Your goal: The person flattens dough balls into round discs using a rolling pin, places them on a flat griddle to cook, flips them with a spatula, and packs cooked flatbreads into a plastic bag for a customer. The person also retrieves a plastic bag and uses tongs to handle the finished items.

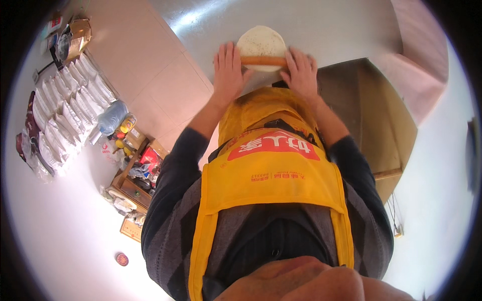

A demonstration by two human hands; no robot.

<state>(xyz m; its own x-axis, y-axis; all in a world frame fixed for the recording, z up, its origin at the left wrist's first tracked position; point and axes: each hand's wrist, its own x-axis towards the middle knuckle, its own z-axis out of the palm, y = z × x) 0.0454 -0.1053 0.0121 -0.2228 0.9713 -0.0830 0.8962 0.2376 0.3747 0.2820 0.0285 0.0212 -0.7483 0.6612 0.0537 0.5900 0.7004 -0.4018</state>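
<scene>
A wooden rolling pin lies crosswise over a flat round of pale dough dotted with dark specks. My left hand rests on the pin's left end, fingers stretched forward and thumb turned inward. On the opposite end is my right hand, its fingers slightly blurred. Most of the dough shows beyond the pin, and a narrow strip shows on my side of it. Beneath them is a smooth grey worktop. The pin's ends are mostly hidden under my hands.
My yellow apron hangs close to the worktop's near edge. A brown cabinet-like piece stands to the right. Over the tiled floor at left are stacked white bags, a blue water jug and a cluttered wooden cabinet.
</scene>
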